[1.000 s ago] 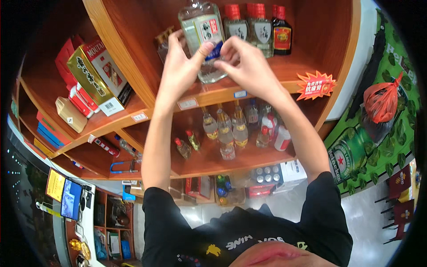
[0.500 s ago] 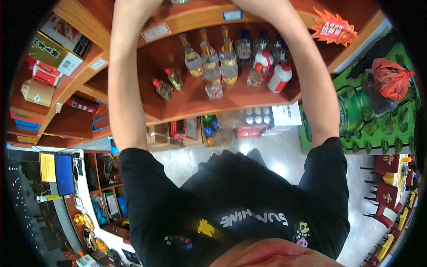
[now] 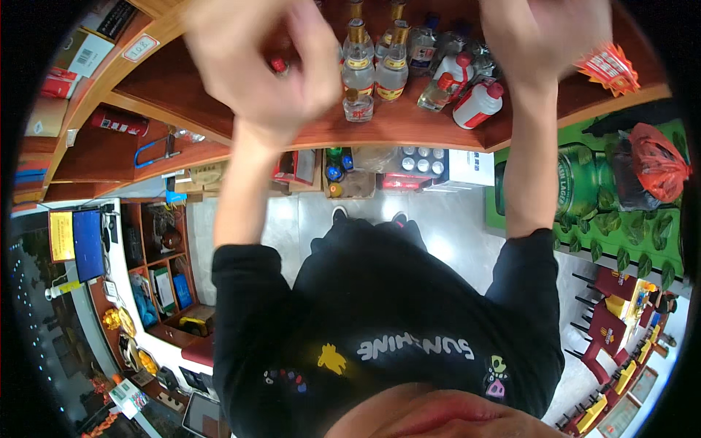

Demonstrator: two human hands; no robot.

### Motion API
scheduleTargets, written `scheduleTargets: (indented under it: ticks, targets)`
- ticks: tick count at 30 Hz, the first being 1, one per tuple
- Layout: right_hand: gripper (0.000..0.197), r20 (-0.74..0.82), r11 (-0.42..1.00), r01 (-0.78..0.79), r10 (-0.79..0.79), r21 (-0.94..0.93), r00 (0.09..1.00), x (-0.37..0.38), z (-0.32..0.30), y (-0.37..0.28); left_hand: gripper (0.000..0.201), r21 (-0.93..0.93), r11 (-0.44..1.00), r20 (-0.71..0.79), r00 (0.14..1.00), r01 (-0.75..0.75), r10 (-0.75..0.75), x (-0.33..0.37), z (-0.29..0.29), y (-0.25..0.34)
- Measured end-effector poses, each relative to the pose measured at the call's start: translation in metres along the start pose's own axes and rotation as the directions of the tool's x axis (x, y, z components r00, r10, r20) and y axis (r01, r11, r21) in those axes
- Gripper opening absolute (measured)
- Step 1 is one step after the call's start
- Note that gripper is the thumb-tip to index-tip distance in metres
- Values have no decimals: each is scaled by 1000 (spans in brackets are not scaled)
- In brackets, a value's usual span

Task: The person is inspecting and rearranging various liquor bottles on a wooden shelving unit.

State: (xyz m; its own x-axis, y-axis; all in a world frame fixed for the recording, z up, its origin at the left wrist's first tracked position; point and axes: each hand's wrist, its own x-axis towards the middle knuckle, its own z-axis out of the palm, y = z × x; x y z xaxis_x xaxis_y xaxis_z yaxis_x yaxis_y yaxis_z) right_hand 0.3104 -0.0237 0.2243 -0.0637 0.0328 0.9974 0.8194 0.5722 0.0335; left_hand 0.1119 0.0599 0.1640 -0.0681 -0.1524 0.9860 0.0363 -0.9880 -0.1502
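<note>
My left hand [image 3: 266, 80], smeared by motion, is raised in front of the liquor shelf [image 3: 307, 135]. Its fingers curve loosely, with a gap between them and nothing seen in it; a red bottle cap [image 3: 278, 66] shows through that gap. My right hand [image 3: 544, 40] is up at the shelf's right part, blurred and cut by the top edge, so its fingers cannot be read. Between the hands stand clear glass bottles with gold caps [image 3: 358, 69], a small clear bottle [image 3: 358, 108], a red-capped clear bottle [image 3: 437, 93], and a white bottle with a red cap [image 3: 478, 106].
Below the shelf are a crate of bottles [image 3: 349, 182], silver-topped cans [image 3: 422, 162] and a white box [image 3: 471, 169]. A green display panel [image 3: 621, 244] with a red plastic bag [image 3: 657, 164] stands at right. A counter with a monitor [image 3: 88, 244] is at left.
Both hands have come down from above the upper shelf board into view. The view has shifted, so the shelf sits higher in the picture and more floor and my shoes show.
</note>
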Motion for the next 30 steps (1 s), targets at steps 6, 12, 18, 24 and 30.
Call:
scheduleTargets:
  ticks: [6, 12, 18, 24, 30]
  targets:
    - [9, 322, 778, -628, 603, -33, 730, -187, 28, -58, 20, 349, 523, 404, 378, 778, -833, -207, -30, 44]
    - [31, 417, 536, -798, 814, -274, 404, -316, 61, -56, 45, 428, 380, 480, 150, 820, -864, -265, -34, 42]
    - [38, 503, 454, -847, 819, -276, 275, -334, 82, -47, 37, 313, 361, 565, 134, 878, -814, -297, -30, 24]
    - [34, 427, 302, -919, 888, -255, 173, -334, 73, -74, 32, 250, 327, 624, 107, 911, -774, -297, -43, 29]
    - [38, 426, 11, -990, 903, -139, -50, -300, 64, -140, 28, -28, -274, 675, -184, 961, -715, -267, -103, 65]
